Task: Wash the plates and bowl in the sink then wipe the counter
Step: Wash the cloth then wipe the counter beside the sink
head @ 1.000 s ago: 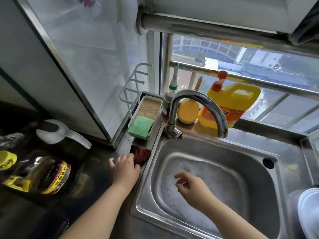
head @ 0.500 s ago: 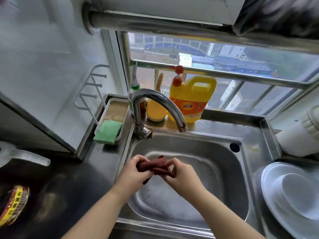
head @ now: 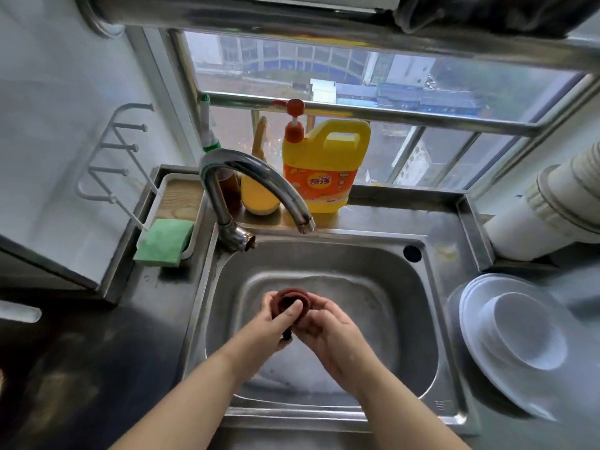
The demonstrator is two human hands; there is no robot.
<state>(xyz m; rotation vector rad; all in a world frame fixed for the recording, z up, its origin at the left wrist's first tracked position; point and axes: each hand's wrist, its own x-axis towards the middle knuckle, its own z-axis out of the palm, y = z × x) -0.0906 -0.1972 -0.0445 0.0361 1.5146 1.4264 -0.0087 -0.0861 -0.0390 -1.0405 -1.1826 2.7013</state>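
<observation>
Left hand [head: 276,323]: gripped the rolled dark-red cloth [head: 292,298] from the 9 o'clock side, thumb laid across the roll.
Right hand [head: 328,329]: closed on the same cloth from 3 o'clock; the two hands touched over the middle of the basin.
Cloth: bunched into a tight coil above the hands, a short tail hanging below between them.
Sink [head: 431,352]: held no dishes; its floor looked wet, and no water was seen leaving the faucet [head: 256,177] at 12 o'clock.
Plates [head: 480,352]: white, stacked on the counter at 3 o'clock of the sink, with the bowl [head: 522,332] resting on top.
Counter [head: 97,368]: dark surface at 9 o'clock.
Green sponge [head: 164,241]: in its tray at 10 o'clock.
Yellow detergent jug [head: 324,164]: on the sill behind the faucet.
Step in hand: judged to be wringing the cloth, the washing apparently finished.
Next move: likely required carrying the squeezed cloth to the counter and spreading it flat to wipe.
</observation>
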